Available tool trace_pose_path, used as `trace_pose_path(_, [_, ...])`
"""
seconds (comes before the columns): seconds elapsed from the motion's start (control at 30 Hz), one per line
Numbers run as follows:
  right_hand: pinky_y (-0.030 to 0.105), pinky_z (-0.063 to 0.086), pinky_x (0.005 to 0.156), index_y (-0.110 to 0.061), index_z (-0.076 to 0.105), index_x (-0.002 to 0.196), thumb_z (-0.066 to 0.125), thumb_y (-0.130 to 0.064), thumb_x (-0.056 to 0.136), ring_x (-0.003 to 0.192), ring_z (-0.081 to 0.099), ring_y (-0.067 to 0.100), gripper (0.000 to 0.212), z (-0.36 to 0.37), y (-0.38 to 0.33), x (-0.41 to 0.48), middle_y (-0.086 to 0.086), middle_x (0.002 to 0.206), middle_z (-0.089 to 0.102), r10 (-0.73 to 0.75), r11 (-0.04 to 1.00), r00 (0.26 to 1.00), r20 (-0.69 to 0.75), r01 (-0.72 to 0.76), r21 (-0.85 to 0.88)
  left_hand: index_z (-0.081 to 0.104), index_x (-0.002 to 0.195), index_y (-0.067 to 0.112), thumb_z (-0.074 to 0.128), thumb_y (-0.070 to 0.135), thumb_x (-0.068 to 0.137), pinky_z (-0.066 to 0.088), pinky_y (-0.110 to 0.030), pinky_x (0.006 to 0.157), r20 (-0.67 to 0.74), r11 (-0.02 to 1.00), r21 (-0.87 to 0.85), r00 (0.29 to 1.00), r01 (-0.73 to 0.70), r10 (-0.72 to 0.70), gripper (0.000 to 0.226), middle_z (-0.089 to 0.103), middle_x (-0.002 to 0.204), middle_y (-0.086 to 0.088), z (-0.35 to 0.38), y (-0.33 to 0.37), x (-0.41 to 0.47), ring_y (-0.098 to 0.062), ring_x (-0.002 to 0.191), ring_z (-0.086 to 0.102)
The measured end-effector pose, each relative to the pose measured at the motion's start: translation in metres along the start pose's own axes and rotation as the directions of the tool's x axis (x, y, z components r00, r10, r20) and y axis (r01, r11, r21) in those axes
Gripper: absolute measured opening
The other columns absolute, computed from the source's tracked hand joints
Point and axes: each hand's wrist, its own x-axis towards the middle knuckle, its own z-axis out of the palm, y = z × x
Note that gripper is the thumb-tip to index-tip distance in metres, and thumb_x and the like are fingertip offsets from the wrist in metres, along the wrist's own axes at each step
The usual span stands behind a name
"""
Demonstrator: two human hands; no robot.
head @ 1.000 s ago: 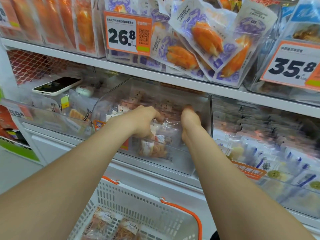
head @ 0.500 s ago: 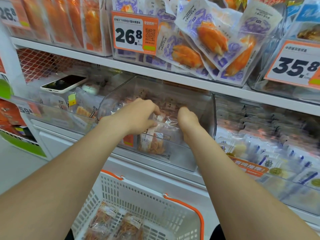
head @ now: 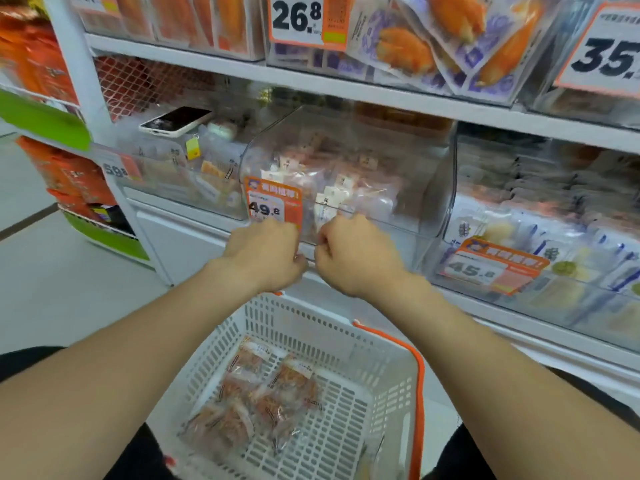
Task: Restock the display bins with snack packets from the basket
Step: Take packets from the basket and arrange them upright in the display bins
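A white lattice basket with an orange handle is seen nearest, between the two forearms. Several clear snack packets of orange-brown contents are piled on its floor towards the left side.

Above the basket's far rim, the left hand and the right hand are held close together, backs upward, fingers curled under. Whether anything is pinched in either cannot be told. Both are placed at the lower front of a clear display bin, the left hand just below its orange price tag marked 49.8.

More packets are heaped inside that bin. A phone is laid on the bin to the left. On the shelf above, purple-printed packets are stacked beside a 26.8 tag.
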Motion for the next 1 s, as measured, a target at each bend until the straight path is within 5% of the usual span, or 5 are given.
trace_pose_path(0.13, [0.033, 0.037, 0.059, -0.014, 0.046, 0.082, 0.052, -0.023, 0.099, 0.079, 0.052, 0.035, 0.021, 0.046, -0.006, -0.030, 0.003, 0.078, 0.040, -0.047, 0.980, 0.926, 0.374, 0.115, -0.162, 0.057, 0.077, 0.017, 0.052, 0.027, 0.098, 0.041, -0.034, 0.060, 0.489, 0.991, 0.049, 0.868, -0.122, 0.083, 0.023, 0.057, 0.078, -0.003, 0.073, -0.005, -0.023, -0.027, 0.068, 0.053])
trace_pose_path(0.3, [0.037, 0.042, 0.069, -0.017, 0.043, 0.086, 0.051, -0.022, 0.101, 0.075, 0.048, 0.027, 0.018, 0.101, -0.008, -0.059, 0.002, 0.084, 0.042, -0.030, 0.958, 0.851, 0.524, 0.174, -0.227, 0.061, 0.081, 0.009, 0.054, 0.025, 0.102, 0.043, -0.039, 0.065, 0.734, 0.997, 0.037, 0.679, -0.060, 0.014, 0.027, 0.058, 0.081, -0.016, 0.163, -0.012, -0.044, -0.025, 0.065, 0.046])
trace_pose_path(0.5, [0.038, 0.047, 0.070, -0.016, 0.055, 0.109, 0.051, -0.018, 0.101, 0.082, 0.056, 0.027, 0.009, 0.136, 0.007, -0.064, 0.003, 0.098, 0.054, 0.001, 0.955, 0.769, 0.640, 0.190, -0.229, 0.060, 0.110, 0.002, 0.049, 0.015, 0.106, 0.035, -0.029, 0.053, 0.830, 0.998, 0.024, 0.556, 0.061, -0.053, 0.018, 0.055, 0.082, -0.006, 0.244, -0.008, -0.058, -0.014, 0.055, 0.037])
trace_pose_path(0.63, [0.048, 0.050, 0.105, -0.018, 0.048, 0.100, 0.052, -0.017, 0.097, 0.106, 0.065, 0.029, 0.005, 0.145, 0.019, -0.054, 0.006, 0.106, 0.059, 0.045, 0.965, 0.745, 0.666, 0.139, -0.221, 0.013, 0.163, 0.004, 0.059, 0.024, 0.104, 0.054, -0.032, 0.076, 0.842, 0.933, -0.148, 0.537, 0.329, -0.056, 0.078, 0.061, 0.138, -0.019, 0.296, -0.004, -0.065, -0.022, 0.090, 0.065])
trace_pose_path(1.0, [0.036, 0.050, 0.074, -0.017, 0.048, 0.102, 0.053, -0.015, 0.097, 0.095, 0.064, 0.026, 0.007, 0.163, 0.042, -0.044, 0.004, 0.106, 0.058, 0.068, 0.969, 0.699, 0.712, 0.124, -0.214, 0.049, 0.143, 0.005, 0.077, 0.037, 0.086, 0.038, -0.059, 0.115, 0.729, 0.937, 0.110, 0.613, 0.331, -0.303, 0.071, 0.042, 0.151, -0.020, 0.358, -0.006, -0.059, -0.042, 0.138, 0.044])
